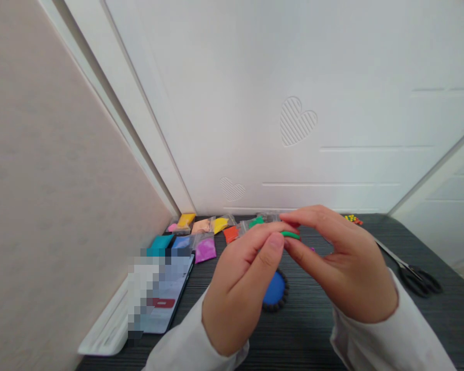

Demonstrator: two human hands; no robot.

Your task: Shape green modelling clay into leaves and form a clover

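Note:
A small green piece of modelling clay [291, 235] is pinched between my two hands above the table. My left hand [244, 281] has its thumb and fingers closed at the clay's left end. From the other side, my right hand [346, 265] grips it between thumb and fingertips. Much of the clay is covered by fingers, so its full shape is hidden. Below, partly behind my left hand, a blue disc [275, 289] with a dark bumpy rim lies on the table.
Bags of coloured clay line the back, among them a purple bag [205, 249] and a yellow bag [220, 224]. A phone [166, 304] leans at left beside a white case [106, 330]. Black-handled scissors [419, 281] and small coloured bits [353, 219] lie at right.

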